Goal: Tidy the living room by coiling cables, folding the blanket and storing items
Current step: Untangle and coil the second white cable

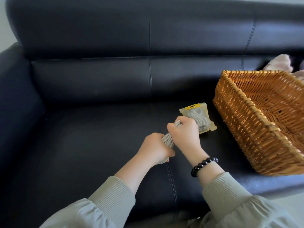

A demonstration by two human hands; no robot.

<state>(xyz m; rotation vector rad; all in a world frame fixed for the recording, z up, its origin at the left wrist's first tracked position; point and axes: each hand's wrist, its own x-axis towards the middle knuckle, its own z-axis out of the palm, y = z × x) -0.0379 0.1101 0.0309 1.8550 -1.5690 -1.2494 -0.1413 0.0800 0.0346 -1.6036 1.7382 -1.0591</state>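
Dark leather sofa (98, 132), wicker basket (233, 116) to the right. I see both fists closed on the grey cable bundle (167, 139): left hand (154, 148) low, right hand (184, 132) high, nearer the basket. Bundle runs diagonally between them.

Under the hands the sofa (98, 89) looks like smooth dark leather with a soft sheen and stitched seams, the cable (168, 139) between them matt grey, the pouch (199, 118) just beyond the right hand (184, 134) frosted plastic, the basket (256, 122) farther right rough woven wicker, the bracelet (204, 165) glossy black beads.
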